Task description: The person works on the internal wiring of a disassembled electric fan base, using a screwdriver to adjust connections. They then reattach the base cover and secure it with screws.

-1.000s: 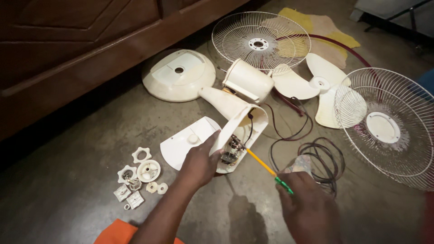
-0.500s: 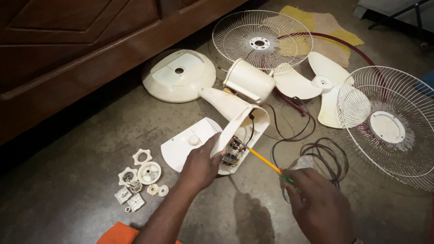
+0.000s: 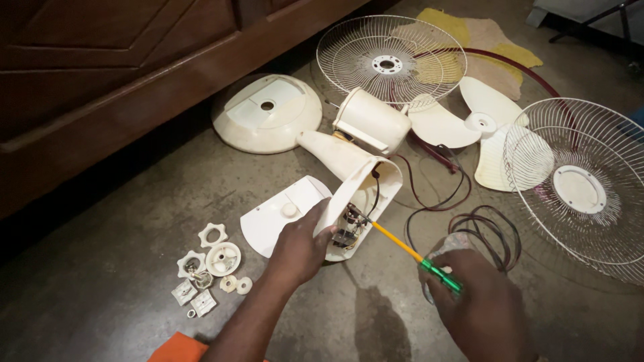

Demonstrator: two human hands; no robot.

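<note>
A dismantled cream table fan lies on the concrete floor. My left hand [image 3: 300, 247] grips the edge of the opened fan stand housing [image 3: 349, 175], whose switch block and wires [image 3: 349, 226] are exposed. My right hand [image 3: 479, 305] holds a screwdriver [image 3: 409, 251] with a yellow shaft and green handle; its tip sits inside the housing at the switch block. The round fan base [image 3: 265, 114] and the motor casing [image 3: 372, 121] lie just beyond the housing.
A white cover plate [image 3: 275, 218] lies beside my left hand. Small knobs, nuts and clips [image 3: 208, 265] sit at the left. Two wire grilles [image 3: 389, 57] [image 3: 583, 181], the fan blade [image 3: 469, 124], a coiled cord [image 3: 483, 228] and a wooden cabinet [image 3: 100, 87] surround the spot.
The view has shifted slightly. My right hand has moved a little with the screwdriver, whose tip stays in the housing. My left hand keeps its hold.
</note>
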